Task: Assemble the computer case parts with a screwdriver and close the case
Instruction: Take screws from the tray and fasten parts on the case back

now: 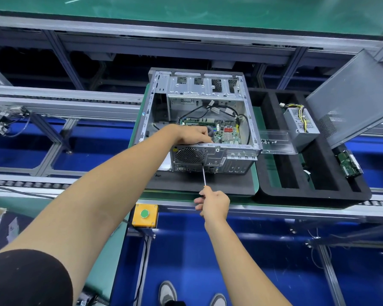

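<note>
A factory line of aluminium rails and roller tracks over blue panels fills the view, and the work sits on a green belt (pixel 199 196) just ahead of the hands. The right hand (pixel 213 204) is clamped round the handle of a screwdriver (pixel 203 176), whose tip meets the rear panel of the case (pixel 210 151), just right of the fan grille (pixel 189 154). The left hand (pixel 191 134) reaches over the rear edge into the open case, fingers curled down inside; whatever they hold or press is hidden, probably the fan being fixed from outside. The likeliest trouble, as I judge it, is the tip slipping off the screw head, since the shaft comes in at a slant from low down; a slip could scratch the panel or drop the screw. If the left hand eases, the part inside may shift off its holes and the screw cross-thread. The board (pixel 227 134) lies just right of the left hand, close enough for a knuckle or loose screw to catch it. Beyond the right hand, a black foam tray (pixel 318 193) holds a power supply (pixel 301 127) and a drive (pixel 348 165), with the side panel (pixel 354 98) leaning further right, well apart from the case. A yellow box with a green button (pixel 144 214) sits just left of the right hand.
</note>
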`<state>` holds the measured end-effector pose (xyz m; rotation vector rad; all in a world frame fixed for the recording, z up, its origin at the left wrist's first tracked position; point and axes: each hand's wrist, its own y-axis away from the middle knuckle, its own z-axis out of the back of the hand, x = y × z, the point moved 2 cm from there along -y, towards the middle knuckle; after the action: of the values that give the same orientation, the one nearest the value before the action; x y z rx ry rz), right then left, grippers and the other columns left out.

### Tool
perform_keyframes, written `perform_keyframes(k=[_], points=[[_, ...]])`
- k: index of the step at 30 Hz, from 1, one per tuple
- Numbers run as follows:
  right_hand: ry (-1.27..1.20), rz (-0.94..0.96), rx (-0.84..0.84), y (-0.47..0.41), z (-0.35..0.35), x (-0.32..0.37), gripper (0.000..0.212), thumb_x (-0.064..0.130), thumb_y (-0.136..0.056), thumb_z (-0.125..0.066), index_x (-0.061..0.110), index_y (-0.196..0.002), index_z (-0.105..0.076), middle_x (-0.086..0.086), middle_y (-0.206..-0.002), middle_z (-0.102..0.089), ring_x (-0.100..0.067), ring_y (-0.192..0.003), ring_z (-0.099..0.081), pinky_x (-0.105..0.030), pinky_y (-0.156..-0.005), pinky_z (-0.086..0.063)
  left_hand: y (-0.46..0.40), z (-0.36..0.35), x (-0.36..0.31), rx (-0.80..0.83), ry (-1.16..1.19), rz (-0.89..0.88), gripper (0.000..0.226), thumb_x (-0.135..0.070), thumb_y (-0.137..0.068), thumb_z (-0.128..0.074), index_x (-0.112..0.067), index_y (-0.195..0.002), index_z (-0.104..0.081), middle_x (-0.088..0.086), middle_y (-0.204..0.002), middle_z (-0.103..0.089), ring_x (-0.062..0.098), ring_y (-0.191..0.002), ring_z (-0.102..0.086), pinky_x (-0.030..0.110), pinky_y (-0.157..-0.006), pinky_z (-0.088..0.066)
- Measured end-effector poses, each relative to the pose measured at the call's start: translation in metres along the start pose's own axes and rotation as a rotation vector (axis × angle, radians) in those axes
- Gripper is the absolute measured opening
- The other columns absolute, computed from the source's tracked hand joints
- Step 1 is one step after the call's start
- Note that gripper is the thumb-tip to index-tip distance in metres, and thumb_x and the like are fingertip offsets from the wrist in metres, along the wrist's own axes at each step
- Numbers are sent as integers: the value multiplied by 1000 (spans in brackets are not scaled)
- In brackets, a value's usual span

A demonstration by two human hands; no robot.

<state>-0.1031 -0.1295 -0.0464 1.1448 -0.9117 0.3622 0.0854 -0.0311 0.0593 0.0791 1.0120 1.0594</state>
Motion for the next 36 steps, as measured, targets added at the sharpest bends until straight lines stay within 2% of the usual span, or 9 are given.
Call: perform_keyframes(k=[6, 11, 15, 19, 23, 27, 31, 34, 36], points=[[-30, -59, -2, 0, -1, -3, 17, 15, -91, -59, 7, -76, -60, 2, -49, -60, -14, -35, -35, -25, -41, -30, -1, 0, 2, -4, -10, 26, 29, -36, -102, -53, -14, -95, -35, 2, -86, -33, 19, -74, -27, 36, -69, -24], [27, 37, -29, 5, -5, -2, 13, 12, -92, -60, 9, -82, -52, -3, -62, -60, -17, -49, -41, -29, -48, -32, -2, 0, 3, -13, -16, 28, 30, -36, -101, -53, -14, -93, -36, 2, -87, -35, 20, -75, -28, 36, -72, -25], [-356, -237, 229, 4, -8, -5, 20, 8, -95, -56, 14, -79, -46, 2, -53, -46, -11, -37, -27, -21, -33, -18, -2, 0, 2, -19, 6, 25, 27, -31, -100, -54, -14, -91, -36, 1, -84, -34, 18, -72, -28, 36, -68, -25], [-635, -429, 441, 0, -6, -14, 17, 14, -97, -53, 15, -80, -49, 4, -55, -45, -7, -35, -32, -18, -29, -21, -1, 0, 1, -13, -13, 24, 25, -31, -100, -52, -14, -91, -35, 2, -86, -34, 19, -72, -28, 36, -70, -25], [-359, -240, 124, 1, -6, -14, 5, 10, -89, -63, 11, -84, -62, -3, -71, -71, -11, -43, -47, -20, -35, -25, -2, 1, 1, -20, -22, 38, 27, -33, -101, -52, -13, -91, -37, 2, -86, -38, 19, -73, -31, 36, -68, -27], [48, 151, -171, 10, -7, -5, 11, 15, -85, -68, 21, -86, -59, 6, -75, -66, -20, -63, -57, -28, -53, -37, -4, 1, 3, -19, -20, 43, 28, -34, -100, -52, -15, -87, -37, 1, -85, -38, 18, -72, -32, 36, -67, -27], [358, 330, -259, 7, -4, -2, 26, 11, -88, -63, 19, -84, -38, 3, -70, -57, -18, -57, -47, -29, -49, -29, -5, 0, 3, -18, -11, 42, 28, -34, -100, -52, -15, -87, -36, 1, -85, -37, 19, -72, -30, 36, -67, -26], [81, 231, -53, -3, -2, -5, 28, 2, -88, -61, 12, -77, -37, -12, -66, -58, -21, -48, -36, -27, -46, -26, -6, 0, 5, -25, -20, 41, 27, -35, -100, -52, -16, -87, -37, 2, -88, -38, 19, -74, -32, 36, -68, -27], [-252, -11, 167, -12, 2, -8, 29, -5, -88, -56, 13, -76, -38, -8, -63, -50, -14, -41, -30, -23, -37, -20, -7, 1, 5, -22, -17, 40, 27, -35, -100, -52, -15, -88, -37, 2, -88, -38, 19, -74, -32, 35, -68, -27]])
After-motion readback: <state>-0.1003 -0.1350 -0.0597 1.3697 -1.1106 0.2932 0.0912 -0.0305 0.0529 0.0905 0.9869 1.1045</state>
